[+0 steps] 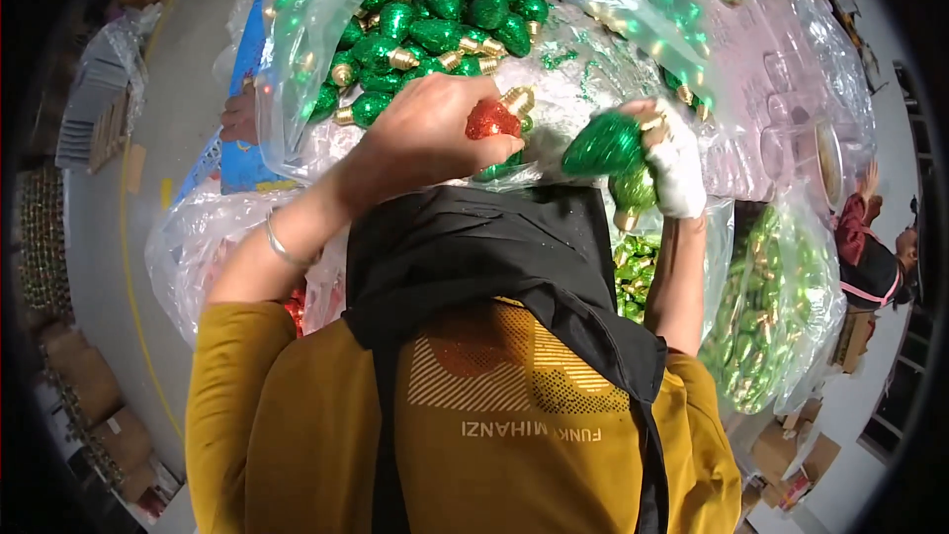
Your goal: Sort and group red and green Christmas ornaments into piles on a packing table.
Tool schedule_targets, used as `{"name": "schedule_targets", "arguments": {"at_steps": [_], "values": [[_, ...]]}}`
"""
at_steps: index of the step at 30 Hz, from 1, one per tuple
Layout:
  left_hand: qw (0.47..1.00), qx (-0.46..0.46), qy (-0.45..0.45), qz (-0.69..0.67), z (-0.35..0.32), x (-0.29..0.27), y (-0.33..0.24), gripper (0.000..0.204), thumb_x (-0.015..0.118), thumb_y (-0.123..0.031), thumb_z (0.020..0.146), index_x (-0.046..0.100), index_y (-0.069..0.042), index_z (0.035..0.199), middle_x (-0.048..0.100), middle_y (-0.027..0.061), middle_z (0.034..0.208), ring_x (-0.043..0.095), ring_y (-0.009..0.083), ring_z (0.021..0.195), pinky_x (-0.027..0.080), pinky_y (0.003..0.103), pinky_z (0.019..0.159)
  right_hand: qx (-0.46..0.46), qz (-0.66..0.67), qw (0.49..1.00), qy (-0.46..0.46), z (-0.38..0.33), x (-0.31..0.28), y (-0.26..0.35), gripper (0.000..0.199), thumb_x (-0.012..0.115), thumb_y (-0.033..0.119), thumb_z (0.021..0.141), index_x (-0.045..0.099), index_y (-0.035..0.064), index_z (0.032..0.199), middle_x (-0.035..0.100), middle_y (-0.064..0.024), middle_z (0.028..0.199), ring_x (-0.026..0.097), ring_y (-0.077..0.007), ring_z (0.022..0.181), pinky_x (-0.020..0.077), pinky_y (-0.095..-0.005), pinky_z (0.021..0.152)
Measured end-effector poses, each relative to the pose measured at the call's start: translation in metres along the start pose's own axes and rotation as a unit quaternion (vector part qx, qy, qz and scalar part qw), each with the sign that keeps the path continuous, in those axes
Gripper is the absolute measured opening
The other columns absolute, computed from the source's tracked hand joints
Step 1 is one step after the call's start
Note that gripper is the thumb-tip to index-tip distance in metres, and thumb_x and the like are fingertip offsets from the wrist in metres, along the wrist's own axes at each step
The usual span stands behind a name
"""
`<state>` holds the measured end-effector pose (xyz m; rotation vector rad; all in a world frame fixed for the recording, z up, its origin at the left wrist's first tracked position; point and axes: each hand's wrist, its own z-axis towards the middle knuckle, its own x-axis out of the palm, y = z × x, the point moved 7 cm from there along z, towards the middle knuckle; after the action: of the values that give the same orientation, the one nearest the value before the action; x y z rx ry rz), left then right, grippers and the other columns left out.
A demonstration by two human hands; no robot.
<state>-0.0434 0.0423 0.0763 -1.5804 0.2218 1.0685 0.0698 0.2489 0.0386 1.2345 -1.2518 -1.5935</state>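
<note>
Left hand (425,129): We found it just above the middle of the frame, thumb and fingers closed on a red bulb (491,122).
Red bulb: It sat at the fingertips, upper centre; a gold cap (517,99) showed just beside it.
Right hand (678,163): We saw it right of centre in a white covering, fingertips gripping a dark green bulb (603,145) near its cap end.
Dark green bulb: It pointed toward the left of the frame and was blurred.
Light green bulb (633,188): It hung just under the dark one, cap downward, beside the palm; we could not tell how it was held.
Green pile (445,35): We recorded glittery bulbs heaped at upper centre, within clear plastic (280,109).
Side bag (819,316): Light green bulbs filled it, lower right.
Bracelet (285,242): We noted it on the left forearm.
Apron (474,227): Black, over a mustard shirt (326,425), lower centre.
Co-worker (858,237): We observed a person in a dark red sleeve, right edge.
</note>
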Motion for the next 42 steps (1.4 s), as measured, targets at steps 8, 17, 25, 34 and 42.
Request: {"name": "schedule_targets", "arguments": {"at_steps": [8, 17, 25, 34, 42], "values": [[0.962, -0.061, 0.231, 0.128, 0.053, 0.045, 0.028, 0.039, 0.067, -0.034, 0.076, 0.063, 0.004, 0.085, 0.062, 0.0189, 0.068, 0.062, 0.0271, 0.066, 0.047, 0.038, 0.061, 0.104, -0.117, 0.948, 0.276, -0.013, 0.062, -0.005, 0.034, 0.07, 0.027, 0.082, 0.057, 0.004, 0.104, 0.056, 0.0013, 0.089, 0.05, -0.0092, 0.082, 0.0424, -0.0254, 0.076], [0.945, -0.046, 0.323, -0.032, 0.032, 0.093, 0.039, 0.018, 0.056, -0.018, 0.078, 0.063, -0.002, 0.075, 0.063, 0.0168, 0.076, 0.062, 0.033, 0.079, 0.048, 0.041, 0.07, 0.058, 0.024, 0.958, 0.281, -0.021, 0.111, -0.011, 0.025, 0.064, 0.028, 0.087, 0.058, 0.0072, 0.099, 0.059, -0.0029, 0.083, 0.055, -0.0137, 0.078, 0.0454, -0.0299, 0.075], [0.949, 0.163, 0.267, 0.045, -0.009, 0.092, 0.026, 0.019, 0.049, -0.017, 0.086, 0.058, -0.002, 0.093, 0.058, 0.0156, 0.087, 0.059, 0.0332, 0.087, 0.049, 0.043, 0.071, 0.045, -0.079, 0.989, 0.118, 0.021, 0.055, 0.017, 0.032, 0.069, 0.026, 0.084, 0.058, 0.0035, 0.104, 0.057, 0.0001, 0.087, 0.051, -0.0099, 0.083, 0.0433, -0.0258, 0.077], [0.961, 0.119, 0.216, 0.128, -0.029, 0.082, 0.007, 0.042, 0.051, -0.021, 0.091, 0.048, 0.005, 0.125, 0.056, 0.0188, 0.109, 0.06, 0.0331, 0.092, 0.046, 0.042, 0.079, -0.167, -0.468, 0.834, 0.242, 0.074, 0.108, 0.067, 0.022, 0.062, 0.022, 0.08, 0.062, 0.0026, 0.09, 0.062, -0.0189, 0.074, 0.06, -0.0377, 0.068, 0.0477, -0.0422, 0.061], [0.973, 0.18, 0.054, 0.131, -0.031, 0.066, 0.021, 0.031, 0.051, -0.003, 0.078, 0.058, 0.003, 0.107, 0.061, 0.015, 0.087, 0.063, 0.0295, 0.078, 0.048, 0.042, 0.068, -0.278, -0.506, 0.779, 0.245, 0.078, 0.137, 0.072, 0.015, 0.063, 0.014, 0.073, 0.065, 0.0024, 0.081, 0.064, -0.0187, 0.074, 0.063, -0.0374, 0.071, 0.0501, -0.0422, 0.061]]}}
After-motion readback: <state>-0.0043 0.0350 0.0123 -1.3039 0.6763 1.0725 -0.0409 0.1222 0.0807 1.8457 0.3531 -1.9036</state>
